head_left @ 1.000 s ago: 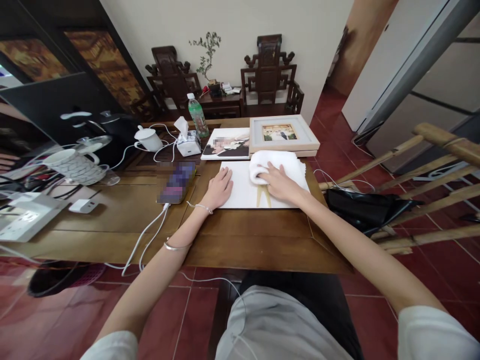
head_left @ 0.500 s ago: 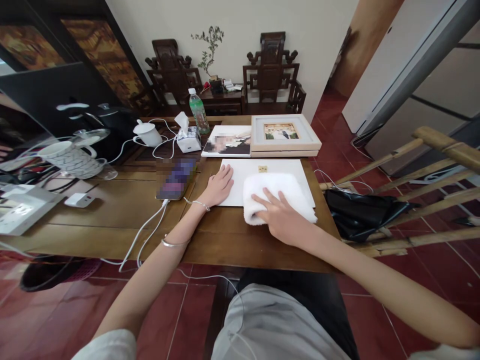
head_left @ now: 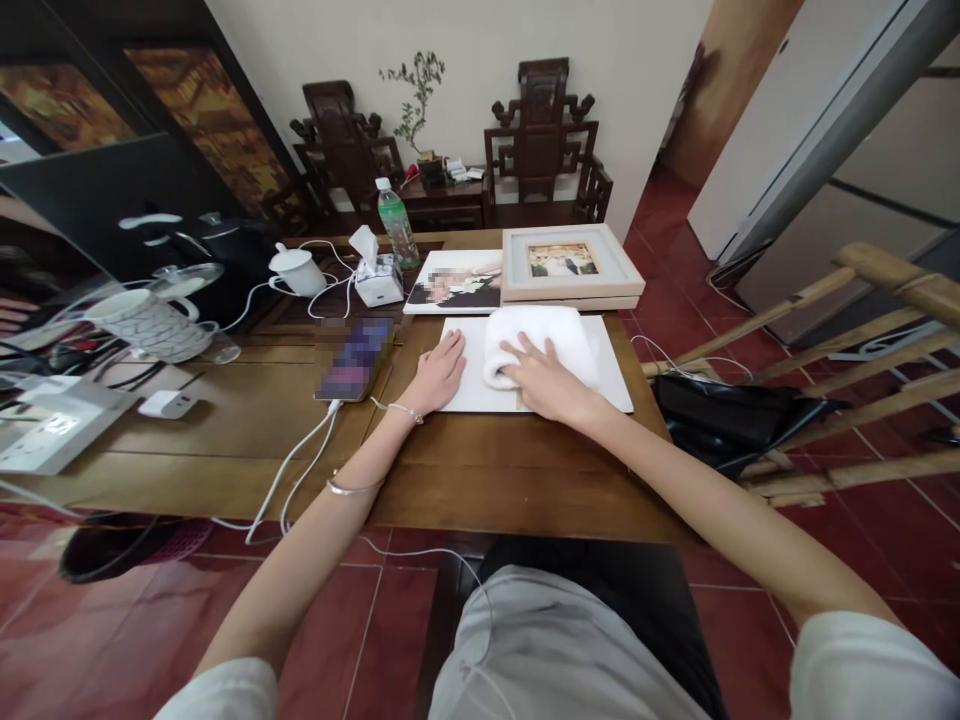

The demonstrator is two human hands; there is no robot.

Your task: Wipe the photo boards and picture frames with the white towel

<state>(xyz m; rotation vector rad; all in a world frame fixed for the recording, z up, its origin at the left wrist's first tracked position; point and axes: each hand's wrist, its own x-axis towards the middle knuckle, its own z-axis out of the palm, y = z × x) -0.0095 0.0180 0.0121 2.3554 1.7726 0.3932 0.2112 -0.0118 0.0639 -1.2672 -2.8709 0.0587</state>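
Observation:
A flat white board (head_left: 475, 394) lies on the wooden table in front of me. My left hand (head_left: 439, 372) rests flat on its left edge, fingers stretched out together. On the board's upper middle sits a folded, fluffy white towel (head_left: 553, 326). My right hand (head_left: 551, 382) presses on the towel's near side, fingers spread over the top and the thumb tucked by the fold at its left. A small gold-coloured piece shows partly at the board's near edge, beside the right hand; the towel covers the area above it.
Behind the board are a framed picture (head_left: 574, 265) and a photo panel (head_left: 455, 283). To the left lie a phone (head_left: 355, 360) with a cable, a tissue box (head_left: 379, 282), a bottle (head_left: 397, 225), a lidded cup (head_left: 296, 270), a patterned mug (head_left: 146, 325) and a power strip (head_left: 56, 425).
My right hand has slid the towel away from me across the board, uncovering the board's near right part and covering its upper middle. The left hand stays in place.

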